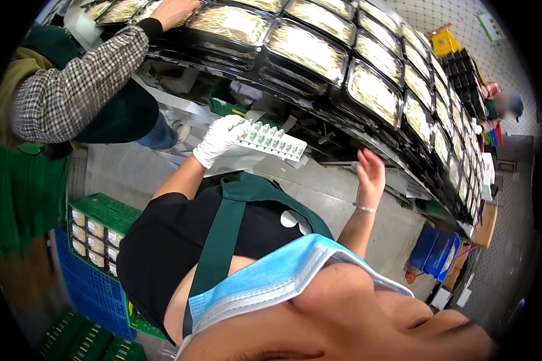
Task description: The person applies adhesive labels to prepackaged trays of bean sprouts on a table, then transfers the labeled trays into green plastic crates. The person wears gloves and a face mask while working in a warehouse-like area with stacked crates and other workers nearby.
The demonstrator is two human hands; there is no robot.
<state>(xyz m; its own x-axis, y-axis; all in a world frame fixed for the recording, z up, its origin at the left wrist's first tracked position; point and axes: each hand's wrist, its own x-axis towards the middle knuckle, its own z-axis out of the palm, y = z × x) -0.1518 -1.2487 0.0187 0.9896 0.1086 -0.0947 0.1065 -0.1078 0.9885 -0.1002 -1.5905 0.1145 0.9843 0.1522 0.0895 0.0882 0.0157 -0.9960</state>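
Observation:
My left hand [223, 137], in a white glove, grips one end of a strip of printed labels [273, 141] on white backing. Rows of small green-and-white labels stand up from the strip, and they bear writing. Further right, my bare right hand [371, 173] is raised beside the table edge, fingers loosely apart and nothing in them. Before me, black trays under clear film [307, 49] cover the table in rows, stacked more than one high. Pale, thin strands that look like sprouts or noodles fill them.
A co-worker's checked sleeve [86, 85] reaches over the trays at the left. Green crates [106, 210] with packed trays stand behind me, near a blue crate [92, 289]. Blue bins [435, 252] sit on the floor at right. Another person [503, 108] is at the table's far end.

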